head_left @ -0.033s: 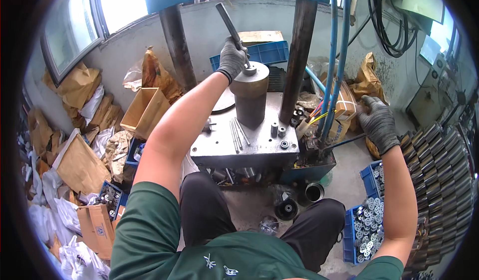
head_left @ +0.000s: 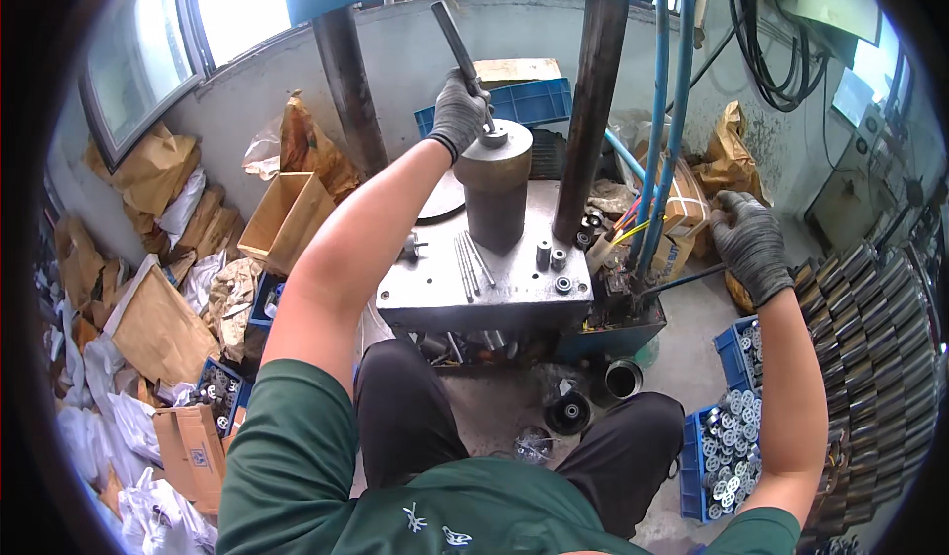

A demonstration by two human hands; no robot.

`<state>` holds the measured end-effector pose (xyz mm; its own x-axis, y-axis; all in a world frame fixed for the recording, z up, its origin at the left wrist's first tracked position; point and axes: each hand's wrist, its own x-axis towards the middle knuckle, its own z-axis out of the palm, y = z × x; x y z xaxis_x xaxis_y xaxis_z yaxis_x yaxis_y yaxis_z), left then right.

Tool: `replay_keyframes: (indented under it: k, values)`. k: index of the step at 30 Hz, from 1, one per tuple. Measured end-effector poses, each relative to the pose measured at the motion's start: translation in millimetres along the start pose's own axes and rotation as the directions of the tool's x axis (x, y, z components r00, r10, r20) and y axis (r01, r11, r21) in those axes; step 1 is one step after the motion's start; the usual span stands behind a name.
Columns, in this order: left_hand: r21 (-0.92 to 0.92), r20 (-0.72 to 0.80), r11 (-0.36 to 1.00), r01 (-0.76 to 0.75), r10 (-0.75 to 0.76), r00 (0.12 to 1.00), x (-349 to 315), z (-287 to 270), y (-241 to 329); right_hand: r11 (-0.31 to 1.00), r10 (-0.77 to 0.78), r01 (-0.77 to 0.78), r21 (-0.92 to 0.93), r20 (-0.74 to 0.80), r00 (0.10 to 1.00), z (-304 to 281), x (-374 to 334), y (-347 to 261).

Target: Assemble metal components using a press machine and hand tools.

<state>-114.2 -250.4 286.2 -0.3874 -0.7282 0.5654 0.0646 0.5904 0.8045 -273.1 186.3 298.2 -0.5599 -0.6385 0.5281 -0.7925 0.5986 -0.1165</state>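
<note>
My left hand, in a grey glove, is wrapped round a dark metal rod. The rod leans to the left, its lower end at a small ring on top of a thick steel cylinder. This cylinder stands upright on the steel table of a press. My right hand, gloved as well, is raised at the right beside the blue pipes, fingers loosely bent and the thumb apart. A thin dark lever runs up to its edge; I cannot see it held.
Several thin rods and small metal bushings lie on the table. Dark posts flank the cylinder. Blue crates of metal wheels and stacked metal tubes stand right; cardboard and bags crowd the left.
</note>
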Motion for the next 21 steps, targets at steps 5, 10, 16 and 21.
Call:
replay_keyframes:
  k: [5, 10, 16, 21]
  values:
    - [0.096, 0.092, 0.994, -0.052, 0.043, 0.995, 3, 2, 6, 0.995, -0.097, 0.096, -0.039, -0.013, 0.995, -4, -17, 2]
    - [0.201, 0.168, 0.968, -0.148, 0.115, 0.979, 8, 0, 3, 0.988, -0.155, 0.155, 0.001, 0.01, 0.988, -18, -63, -13]
    - [0.34, 0.141, 0.902, -0.266, 0.23, 0.963, 11, 0, -11, 0.975, -0.175, 0.217, -0.048, 0.437, 0.882, -36, -139, -25]
    - [0.322, 0.101, 0.926, -0.197, 0.174, 0.98, 7, 5, -17, 0.972, -0.214, 0.231, 0.035, 0.522, 0.825, -38, -141, -24]
